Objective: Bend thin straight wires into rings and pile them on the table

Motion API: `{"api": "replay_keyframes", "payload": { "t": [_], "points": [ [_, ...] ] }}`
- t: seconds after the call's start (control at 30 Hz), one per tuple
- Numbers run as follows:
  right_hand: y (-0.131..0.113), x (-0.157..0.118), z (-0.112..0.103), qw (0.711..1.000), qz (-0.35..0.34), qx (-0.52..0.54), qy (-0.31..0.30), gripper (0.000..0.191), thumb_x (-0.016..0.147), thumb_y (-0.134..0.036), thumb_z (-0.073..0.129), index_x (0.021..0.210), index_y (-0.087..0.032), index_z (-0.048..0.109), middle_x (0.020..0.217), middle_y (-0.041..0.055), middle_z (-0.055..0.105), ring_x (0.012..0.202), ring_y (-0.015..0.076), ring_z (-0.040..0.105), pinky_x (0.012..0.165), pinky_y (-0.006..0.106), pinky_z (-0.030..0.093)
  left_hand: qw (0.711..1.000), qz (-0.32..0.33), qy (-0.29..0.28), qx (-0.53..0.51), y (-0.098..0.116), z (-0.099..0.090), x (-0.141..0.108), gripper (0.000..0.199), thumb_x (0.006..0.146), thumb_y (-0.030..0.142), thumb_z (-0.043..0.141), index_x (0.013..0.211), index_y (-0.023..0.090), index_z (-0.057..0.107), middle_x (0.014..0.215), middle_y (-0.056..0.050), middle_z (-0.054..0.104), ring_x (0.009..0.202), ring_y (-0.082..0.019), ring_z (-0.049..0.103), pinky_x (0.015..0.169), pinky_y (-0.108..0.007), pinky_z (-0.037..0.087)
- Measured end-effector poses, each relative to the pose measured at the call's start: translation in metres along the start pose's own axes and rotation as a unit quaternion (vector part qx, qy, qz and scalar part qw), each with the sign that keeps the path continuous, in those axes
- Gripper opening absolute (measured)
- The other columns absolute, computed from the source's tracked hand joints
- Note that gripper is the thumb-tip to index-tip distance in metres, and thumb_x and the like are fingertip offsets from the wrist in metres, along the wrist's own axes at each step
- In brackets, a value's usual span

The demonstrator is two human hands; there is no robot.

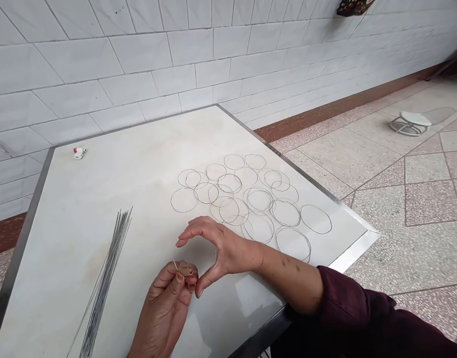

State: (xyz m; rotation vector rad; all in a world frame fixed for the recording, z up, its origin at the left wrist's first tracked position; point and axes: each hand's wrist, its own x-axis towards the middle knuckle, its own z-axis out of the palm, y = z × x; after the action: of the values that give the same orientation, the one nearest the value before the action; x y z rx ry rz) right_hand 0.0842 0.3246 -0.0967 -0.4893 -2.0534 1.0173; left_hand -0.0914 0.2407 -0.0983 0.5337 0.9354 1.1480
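A thin wire is pinched between the thumb and fingers of my left hand, at the lower middle. My right hand curves around the bent wire in a wide C, its thumb apart from its fingers, with the fingertips touching the wire's upper part. Much of the wire is hidden by the hands. Many wire rings lie overlapping on the white table, beyond and to the right of my right hand. A bundle of straight wires rests to the left of my left hand.
A small white and red object sits near the table's far left corner. A tiled wall runs behind the table. On the floor to the right stands a low round stool. A dark patterned item shows at the top right.
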Motion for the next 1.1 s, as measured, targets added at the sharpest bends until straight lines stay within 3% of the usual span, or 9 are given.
{"api": "replay_keyframes", "payload": {
  "t": [0.2,0.3,0.5,0.63,0.83,1.1],
  "points": [
    [0.01,-0.002,0.014,0.993,-0.006,0.113,0.031,0.117,0.045,-0.046,0.097,0.14,-0.028,0.029,0.125,0.009,0.062,0.121,0.0223,0.057,0.11,0.042,0.038,0.999,0.01,0.023,-0.03,-0.001,0.0,-0.001,0.019,0.068,0.035,0.087,0.07,0.02,0.074,0.07,-0.001,0.06,0.079,-0.017,0.057,0.076,-0.028,0.052],
    [0.011,-0.003,0.016,0.993,0.002,0.115,0.016,0.127,0.041,-0.044,0.098,0.144,-0.029,0.025,0.129,0.0098,0.06,0.124,0.0232,0.055,0.113,0.044,0.034,0.999,0.017,0.031,-0.026,0.0,0.001,-0.001,0.02,0.066,0.036,0.088,0.069,0.02,0.075,0.071,-0.002,0.062,0.081,-0.018,0.059,0.076,-0.03,0.053],
    [0.006,-0.002,0.01,0.996,0.048,0.077,0.004,0.108,0.05,-0.041,0.096,0.14,-0.028,0.038,0.128,0.009,0.06,0.125,0.0242,0.053,0.11,0.044,0.038,0.999,-0.017,0.045,-0.02,0.0,0.001,-0.002,0.018,0.065,0.034,0.088,0.072,0.021,0.077,0.076,-0.004,0.068,0.085,-0.02,0.063,0.078,-0.031,0.054],
    [0.006,-0.001,0.008,0.996,0.04,0.08,-0.004,0.118,0.043,-0.045,0.097,0.142,-0.028,0.036,0.127,0.0092,0.06,0.123,0.0243,0.054,0.109,0.043,0.039,0.999,-0.028,0.019,-0.018,0.0,-0.001,-0.003,0.014,0.069,0.032,0.085,0.075,0.021,0.078,0.075,-0.004,0.07,0.084,-0.02,0.062,0.079,-0.031,0.053],
    [0.004,0.0,0.005,0.999,0.009,0.045,0.008,0.097,0.047,-0.047,0.096,0.128,-0.025,0.046,0.115,0.0062,0.066,0.113,0.0221,0.057,0.102,0.04,0.043,0.999,-0.03,-0.012,-0.003,0.003,-0.003,-0.004,0.015,0.072,0.034,0.083,0.077,0.02,0.079,0.079,-0.006,0.07,0.081,-0.02,0.061,0.076,-0.032,0.052],
    [0.005,-0.003,0.01,0.999,-0.001,0.027,0.021,0.094,0.05,-0.048,0.095,0.127,-0.025,0.045,0.114,0.0059,0.067,0.111,0.0213,0.059,0.1,0.038,0.045,0.998,0.005,-0.003,0.055,0.007,-0.001,-0.003,0.017,0.075,0.036,0.081,0.073,0.02,0.076,0.078,-0.003,0.063,0.077,-0.017,0.056,0.072,-0.03,0.049]
  ]
}}
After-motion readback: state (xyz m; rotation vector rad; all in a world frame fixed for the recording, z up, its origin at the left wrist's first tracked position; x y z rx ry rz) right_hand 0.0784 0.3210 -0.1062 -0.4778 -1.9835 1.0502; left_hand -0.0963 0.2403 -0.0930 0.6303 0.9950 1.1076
